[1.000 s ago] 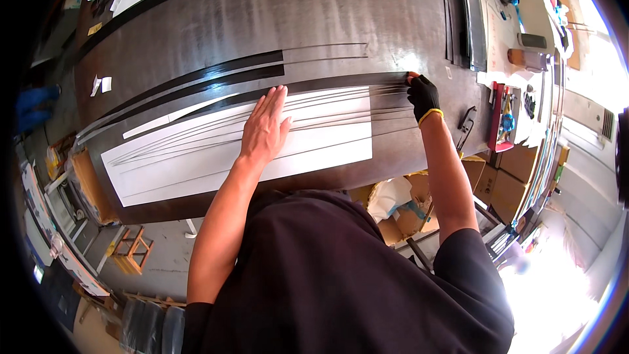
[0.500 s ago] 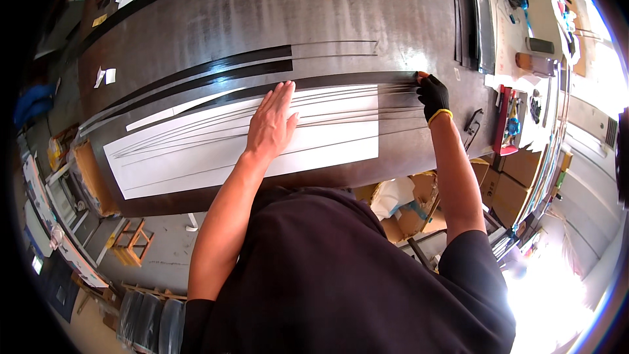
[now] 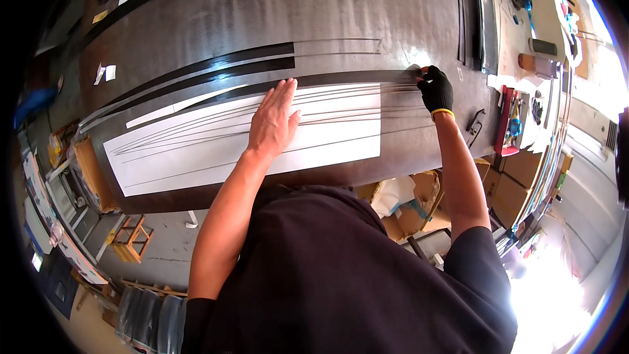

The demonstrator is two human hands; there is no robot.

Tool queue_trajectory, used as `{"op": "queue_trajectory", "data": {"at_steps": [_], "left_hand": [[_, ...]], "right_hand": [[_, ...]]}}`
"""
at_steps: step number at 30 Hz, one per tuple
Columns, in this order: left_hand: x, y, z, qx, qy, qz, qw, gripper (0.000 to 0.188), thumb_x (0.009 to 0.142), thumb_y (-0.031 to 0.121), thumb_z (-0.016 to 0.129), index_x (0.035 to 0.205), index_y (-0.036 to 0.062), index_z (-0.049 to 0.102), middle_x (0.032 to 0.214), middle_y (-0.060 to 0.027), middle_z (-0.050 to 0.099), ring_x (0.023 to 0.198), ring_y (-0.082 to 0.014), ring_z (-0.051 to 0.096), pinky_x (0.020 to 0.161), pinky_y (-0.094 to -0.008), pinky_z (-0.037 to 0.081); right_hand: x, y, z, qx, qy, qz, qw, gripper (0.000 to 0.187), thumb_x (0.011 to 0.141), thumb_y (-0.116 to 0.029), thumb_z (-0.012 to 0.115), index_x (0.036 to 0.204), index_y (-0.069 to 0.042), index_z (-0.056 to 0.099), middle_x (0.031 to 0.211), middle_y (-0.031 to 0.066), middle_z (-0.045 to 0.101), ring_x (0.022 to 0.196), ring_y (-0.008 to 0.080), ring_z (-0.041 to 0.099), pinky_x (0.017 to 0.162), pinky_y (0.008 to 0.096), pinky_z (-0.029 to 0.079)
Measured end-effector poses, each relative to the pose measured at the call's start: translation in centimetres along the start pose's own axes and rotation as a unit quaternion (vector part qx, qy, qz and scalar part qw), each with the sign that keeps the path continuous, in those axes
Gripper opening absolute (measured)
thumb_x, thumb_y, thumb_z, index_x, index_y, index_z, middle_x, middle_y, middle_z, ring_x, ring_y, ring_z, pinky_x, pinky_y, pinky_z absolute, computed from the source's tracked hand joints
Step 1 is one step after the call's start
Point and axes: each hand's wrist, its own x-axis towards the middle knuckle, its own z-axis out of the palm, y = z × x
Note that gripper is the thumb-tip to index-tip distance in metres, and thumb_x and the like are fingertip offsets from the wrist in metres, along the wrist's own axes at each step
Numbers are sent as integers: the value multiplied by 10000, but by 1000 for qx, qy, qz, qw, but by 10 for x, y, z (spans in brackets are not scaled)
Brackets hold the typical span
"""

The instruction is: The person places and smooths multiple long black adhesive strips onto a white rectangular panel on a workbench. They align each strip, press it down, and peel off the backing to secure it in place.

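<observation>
A long dark flat strip [image 3: 354, 78] lies across the dark worktable [image 3: 275, 13], along the far edge of a white sheet [image 3: 341, 144]. My bare left hand [image 3: 274, 118] rests flat on the sheet, fingers stretched, with the fingertips pressing on the strip. At the strip's right end my right hand [image 3: 437, 88], in a black half-finger glove with a yellow cuff, is closed in a pinch. A small greyish edge shows raised at its fingertips; whether it is the strip itself or a film I cannot make out. Several thin dark strips [image 3: 321, 116] fan out over the sheet.
Two wider black strips [image 3: 262, 64] lie beyond the sheet. A dark clamp-like tool [image 3: 475, 124] and a red tray [image 3: 504, 121] are at the right. Stacked dark strips [image 3: 468, 19] line the table's right edge. Cardboard boxes [image 3: 419, 190] stand below the near edge.
My right hand has shifted slightly right and its fingers have turned at the strip's end, where a small greyish edge now shows. The left hand stays on the strip.
</observation>
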Motion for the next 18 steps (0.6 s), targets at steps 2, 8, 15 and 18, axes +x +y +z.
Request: {"op": "queue_trajectory", "data": {"at_steps": [2,8,15,18], "left_hand": [[0,1,1,2,-2,2,1000,724,1042,162,740,1685,13,444,1679,-185,560,1582,-341,507,1346,-453,386],[0,0,1,3,0,1,1000,731,1040,160,743,1689,15,439,1684,-181,557,1582,-339,507,1347,-458,382],[0,0,1,2,-2,2,1000,729,1040,159,742,1689,16,440,1692,-176,550,1593,-333,493,1353,-451,372],[1,0,1,-3,-12,-11,1000,727,1044,163,739,1690,18,439,1692,-175,549,1594,-327,492,1354,-446,370]], "right_hand": [[0,-1,-1,-14,6,-6,1000,317,877,-228,864,1151,-113,756,1078,163,804,1040,408,763,870,499,598],[10,5,0,-29,2,-50,998,292,850,-199,881,1075,-93,728,1052,162,790,1022,406,763,852,496,598],[27,19,-5,-11,-71,-41,997,297,830,-208,880,1026,-68,706,1042,188,778,1017,426,753,863,506,595],[32,18,-7,-46,-87,-42,994,287,830,-219,866,1011,-68,703,1036,201,773,1023,440,747,878,519,590]]}}
